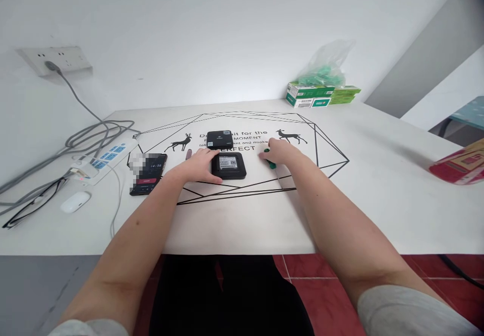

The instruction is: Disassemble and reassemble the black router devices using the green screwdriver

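Observation:
A black drive case [242,176] lies flat on the white table, with a white-labelled drive [228,163] seated in it. My left hand [198,166] steadies its left side, thumb at the near corner and fingers at the far one. Just behind, a flat black square cover [220,139] with small stickers lies on the printed lettering. To the right, my right hand [279,152] has its fingers closed around a small green and black object [270,164], partly hidden under the hand. Beyond my left fingers lies a small dark oblong piece [188,154].
A phone [151,172], a white mouse-shaped item [75,202], glasses [36,204] and a power strip [113,157] with tangled grey cables lie left. Green-white boxes [310,96] topped by a plastic bag [327,66] stand at the back. A red-yellow package [459,164] is right.

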`<state>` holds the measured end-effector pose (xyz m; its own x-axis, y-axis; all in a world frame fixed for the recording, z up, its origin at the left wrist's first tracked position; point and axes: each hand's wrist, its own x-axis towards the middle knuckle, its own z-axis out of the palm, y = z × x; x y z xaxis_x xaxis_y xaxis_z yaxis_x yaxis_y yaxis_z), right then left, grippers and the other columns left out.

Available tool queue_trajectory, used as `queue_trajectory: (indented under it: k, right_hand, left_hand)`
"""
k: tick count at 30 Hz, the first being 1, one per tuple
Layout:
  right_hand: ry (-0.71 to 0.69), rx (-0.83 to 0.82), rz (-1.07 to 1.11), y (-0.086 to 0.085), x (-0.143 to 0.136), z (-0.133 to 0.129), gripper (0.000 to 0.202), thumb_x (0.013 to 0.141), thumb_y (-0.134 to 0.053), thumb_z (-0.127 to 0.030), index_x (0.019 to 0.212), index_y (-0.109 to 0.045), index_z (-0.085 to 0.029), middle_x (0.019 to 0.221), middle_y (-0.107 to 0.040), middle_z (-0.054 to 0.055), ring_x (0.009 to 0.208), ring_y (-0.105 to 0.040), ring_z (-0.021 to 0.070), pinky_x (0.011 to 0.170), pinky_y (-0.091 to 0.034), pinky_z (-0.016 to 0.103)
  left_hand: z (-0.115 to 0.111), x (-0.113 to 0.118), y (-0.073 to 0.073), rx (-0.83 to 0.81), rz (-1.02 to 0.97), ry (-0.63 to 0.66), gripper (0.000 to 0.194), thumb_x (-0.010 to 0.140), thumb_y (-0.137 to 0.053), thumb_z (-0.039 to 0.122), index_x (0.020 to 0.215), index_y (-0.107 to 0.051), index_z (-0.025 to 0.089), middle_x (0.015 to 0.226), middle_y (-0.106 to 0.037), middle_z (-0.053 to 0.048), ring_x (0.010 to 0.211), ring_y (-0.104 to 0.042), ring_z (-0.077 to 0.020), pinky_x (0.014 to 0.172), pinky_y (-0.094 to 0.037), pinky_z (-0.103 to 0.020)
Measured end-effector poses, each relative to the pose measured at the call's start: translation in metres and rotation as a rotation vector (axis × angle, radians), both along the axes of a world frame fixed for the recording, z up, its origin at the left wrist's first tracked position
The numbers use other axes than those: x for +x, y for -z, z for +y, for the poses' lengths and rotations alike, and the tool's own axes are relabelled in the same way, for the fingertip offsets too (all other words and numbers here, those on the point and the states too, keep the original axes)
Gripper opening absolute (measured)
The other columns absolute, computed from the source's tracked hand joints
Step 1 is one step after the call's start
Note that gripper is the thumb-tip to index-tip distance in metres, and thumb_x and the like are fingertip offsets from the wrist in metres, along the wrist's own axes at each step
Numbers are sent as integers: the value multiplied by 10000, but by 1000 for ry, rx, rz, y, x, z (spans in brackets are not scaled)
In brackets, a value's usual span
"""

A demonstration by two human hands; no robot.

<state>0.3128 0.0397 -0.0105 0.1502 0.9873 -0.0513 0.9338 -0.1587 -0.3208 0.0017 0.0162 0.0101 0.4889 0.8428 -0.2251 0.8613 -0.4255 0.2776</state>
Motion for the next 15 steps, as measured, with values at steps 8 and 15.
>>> queue_trajectory:
  k: [8, 15]
  right_hand:
    - [-17, 522, 509, -1, -9, 8, 332, 971, -694, -456, 1204, -624, -230, 1022, -733, 75, 883, -731, 239, 798, -644, 417]
    - [-152, 960, 727, 4, -21, 8, 457, 966, -663, -624, 1253, -624, -270, 1096, -714, 61, 941, -741, 226, 727, -676, 388]
  left_hand:
    - [3, 1, 9, -17, -14, 47, 1233, 732, -750, 795, 1758, -286, 292, 1765, -351, -130, 1635, -285, -434, 1328, -294, -583]
    - [0, 9, 12, -13, -27, 72, 1271, 687, -777, 847, 1750, -310, 328, 1751, -372, -126, 1623, -310, -449, 1309, -323, -594]
